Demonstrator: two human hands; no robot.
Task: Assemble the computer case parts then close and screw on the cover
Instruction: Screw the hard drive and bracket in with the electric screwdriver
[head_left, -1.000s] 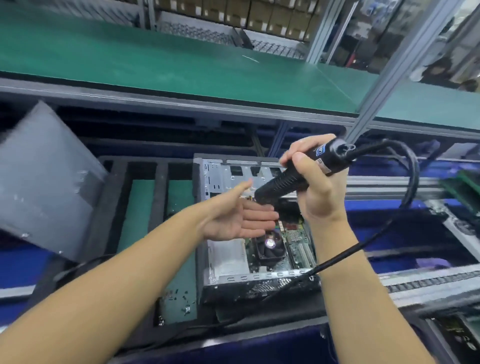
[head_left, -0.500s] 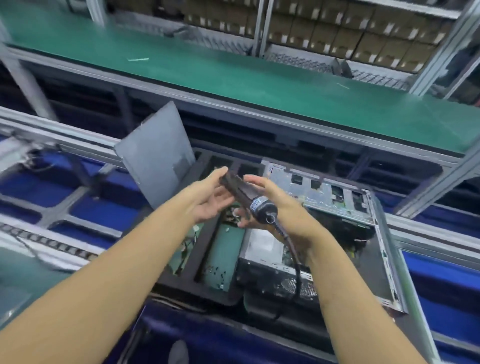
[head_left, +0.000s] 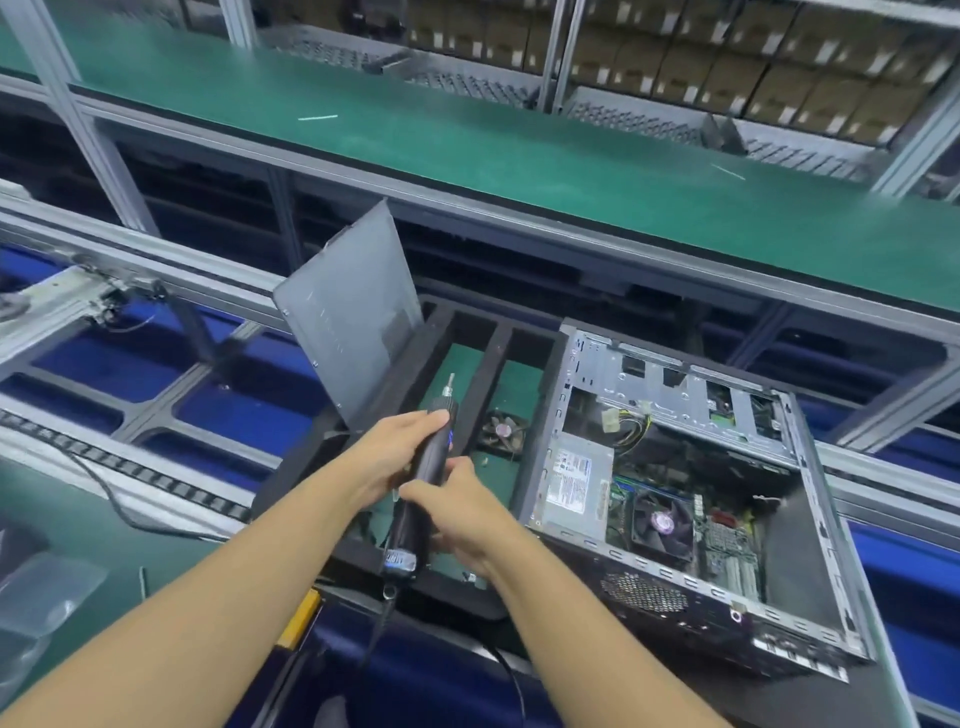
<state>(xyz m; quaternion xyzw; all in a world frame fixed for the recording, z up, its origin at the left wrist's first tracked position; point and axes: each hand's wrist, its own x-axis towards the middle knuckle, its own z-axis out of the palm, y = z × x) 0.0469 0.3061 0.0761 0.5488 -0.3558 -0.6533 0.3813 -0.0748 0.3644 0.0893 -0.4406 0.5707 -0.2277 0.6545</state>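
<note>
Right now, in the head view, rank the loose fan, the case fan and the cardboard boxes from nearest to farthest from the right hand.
1. Loose fan: in the tray, just beyond the right hand, which grips the screwdriver.
2. Case fan: to that hand's right, inside the open case.
3. Cardboard boxes: on the far shelves, past the green belt.
</note>
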